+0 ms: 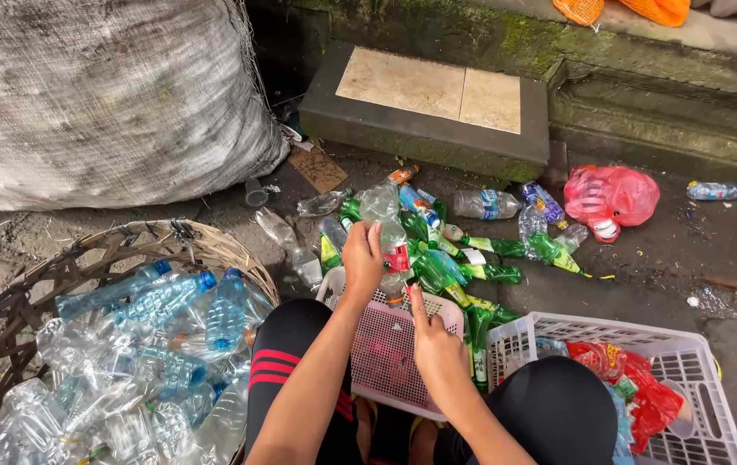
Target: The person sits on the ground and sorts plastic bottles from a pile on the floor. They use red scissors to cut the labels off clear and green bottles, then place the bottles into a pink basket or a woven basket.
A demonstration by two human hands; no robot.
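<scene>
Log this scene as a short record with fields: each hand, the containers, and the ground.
left hand: grips a clear plastic bottle with a red label
right hand: on that bottle's lower end, forefinger out
pink basket: between the knees, under both hands
wicker basket: left, full of clear bottles
white crate: right, holds red wrappers
ground: pile of green bottles, red plastic bag

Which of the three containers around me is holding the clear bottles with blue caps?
The round woven basket at your left; the pink crate between your knees and the white crate at your right are plastic.
</scene>
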